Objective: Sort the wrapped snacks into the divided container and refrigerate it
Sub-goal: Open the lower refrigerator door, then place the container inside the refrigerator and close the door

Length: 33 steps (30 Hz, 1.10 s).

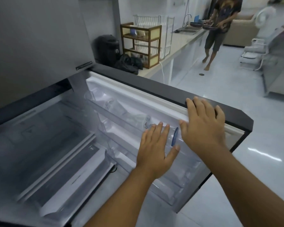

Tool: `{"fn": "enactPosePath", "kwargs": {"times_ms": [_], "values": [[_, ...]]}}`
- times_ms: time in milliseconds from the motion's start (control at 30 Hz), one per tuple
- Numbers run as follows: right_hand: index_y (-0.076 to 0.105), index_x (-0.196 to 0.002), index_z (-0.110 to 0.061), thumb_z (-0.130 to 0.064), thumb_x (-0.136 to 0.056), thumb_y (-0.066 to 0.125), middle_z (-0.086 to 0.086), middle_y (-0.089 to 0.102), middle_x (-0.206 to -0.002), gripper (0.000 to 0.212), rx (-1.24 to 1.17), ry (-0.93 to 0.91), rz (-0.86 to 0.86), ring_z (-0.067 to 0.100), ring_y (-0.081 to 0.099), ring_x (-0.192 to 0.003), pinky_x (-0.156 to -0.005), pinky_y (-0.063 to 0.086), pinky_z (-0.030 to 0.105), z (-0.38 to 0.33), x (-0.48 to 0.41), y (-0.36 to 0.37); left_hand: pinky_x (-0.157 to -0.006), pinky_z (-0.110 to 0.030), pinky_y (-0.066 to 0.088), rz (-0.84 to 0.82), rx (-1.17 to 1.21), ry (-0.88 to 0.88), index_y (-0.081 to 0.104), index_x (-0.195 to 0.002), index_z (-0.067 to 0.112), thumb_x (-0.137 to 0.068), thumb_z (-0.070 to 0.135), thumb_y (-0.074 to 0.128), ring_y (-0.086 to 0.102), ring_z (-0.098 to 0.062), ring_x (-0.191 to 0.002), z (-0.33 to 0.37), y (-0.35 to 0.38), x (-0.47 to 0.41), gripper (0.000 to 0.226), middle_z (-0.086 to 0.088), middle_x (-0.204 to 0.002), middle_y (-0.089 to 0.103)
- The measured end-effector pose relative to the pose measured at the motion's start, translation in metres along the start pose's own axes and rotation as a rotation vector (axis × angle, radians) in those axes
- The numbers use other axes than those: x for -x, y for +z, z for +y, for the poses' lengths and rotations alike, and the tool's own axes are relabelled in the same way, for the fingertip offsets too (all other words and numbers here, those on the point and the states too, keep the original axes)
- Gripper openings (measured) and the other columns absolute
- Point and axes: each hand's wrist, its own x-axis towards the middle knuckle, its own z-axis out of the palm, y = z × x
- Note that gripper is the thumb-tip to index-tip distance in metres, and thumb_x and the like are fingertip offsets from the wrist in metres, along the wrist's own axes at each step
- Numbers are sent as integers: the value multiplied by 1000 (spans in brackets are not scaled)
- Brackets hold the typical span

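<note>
We had the fridge door (162, 89) swung wide. Our right hand (203, 126) lay flat on the door's top edge, fingers apart. Our left hand (156, 148), empty and spread, hovered by the door shelf. We could not see the container. Next, we likely needed to push the door shut.

Head-worn wide-angle view, facing forward and down, close over open fridge door (162, 89), kitchen beyond

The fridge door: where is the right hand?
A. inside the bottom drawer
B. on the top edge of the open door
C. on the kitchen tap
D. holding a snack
B: the right hand lies flat over the top edge of the open fridge door, fingers spread and holding nothing.
</note>
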Motion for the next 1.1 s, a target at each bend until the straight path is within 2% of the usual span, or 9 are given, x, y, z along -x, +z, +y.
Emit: {"fn": "enactPosePath", "kwargs": {"times_ms": [133, 267, 400, 467, 533, 733, 833, 1000, 1100], "values": [[23, -156, -19, -50, -97, 39, 6, 27, -161, 68, -54, 6, 13, 25, 21, -149, -119, 15, 50, 1, -1, 0, -125, -32, -9, -17, 127, 10, 12, -162, 30, -103, 61, 24, -9, -3, -154, -3, -14, 4, 68, 12, -170, 4], [29, -153, -20, -48, -96, 48, 2, 35, -158, 66, -304, -96, 49, 22, 19, -150, -121, 12, 47, -29, 10, -4, -115, -14, -19, 101, 95, -60, 19, -162, 28, -101, 62, 21, -7, 1, -153, -31, -55, 36, 69, 13, -169, 11], [40, -149, -17, -47, -96, 50, 2, 44, -153, 61, -445, -330, 65, 24, 28, -147, -119, 17, 49, -115, 40, -12, -125, -28, -10, 211, -11, -225, 22, -161, 21, -101, 58, 21, -2, -8, -156, -83, -115, 102, 70, 8, -170, 14], [46, -146, -16, -48, -93, 49, 3, 48, -150, 62, -506, -452, 62, 25, 33, -144, -117, 21, 49, -171, 62, -21, -126, -34, -5, 271, -69, -339, 23, -161, 20, -102, 58, 22, -2, -9, -156, -110, -149, 152, 71, 7, -170, 13], [48, -145, -16, -49, -92, 48, 3, 48, -150, 63, -569, -583, 41, 26, 35, -144, -117, 21, 49, -235, 89, -34, -125, -31, -8, 335, -133, -466, 21, -162, 20, -101, 58, 22, -5, -8, -156, -138, -183, 212, 71, 7, -170, 11], [32, -154, -24, -52, -99, 40, -4, 27, -162, 62, -666, -1047, -37, 17, 14, -152, -123, 7, 44, -427, 203, -87, -122, -27, -14, 559, -315, -910, 19, -162, 19, -99, 60, 18, -5, -11, -156, -179, -269, 422, 75, 4, -170, 10], [31, -154, -25, -52, -99, 37, -6, 26, -162, 61, -725, -1273, -85, 15, 14, -152, -123, 6, 43, -502, 281, -119, -124, -34, -6, 663, -388, -1151, 22, -161, 19, -97, 62, 14, 2, -17, -157, -172, -295, 526, 78, 1, -170, 15], [34, -152, -26, -49, -102, 32, -4, 29, -161, 55, -808, -1696, -162, 18, 18, -151, -123, 9, 45, -586, 423, -167, -118, -29, -16, 842, -501, -1536, 18, -161, 25, -100, 62, 16, -4, -14, -157, -131, -301, 675, 72, 5, -171, 10], [36, -151, -26, -48, -102, 30, -4, 30, -161, 54, -854, -1882, -186, 18, 18, -151, -122, 9, 43, -612, 491, -184, -118, -28, -16, 923, -519, -1730, 18, -161, 26, -98, 64, 14, -6, -13, -157, -97, -291, 731, 73, 8, -171, 9]]}}
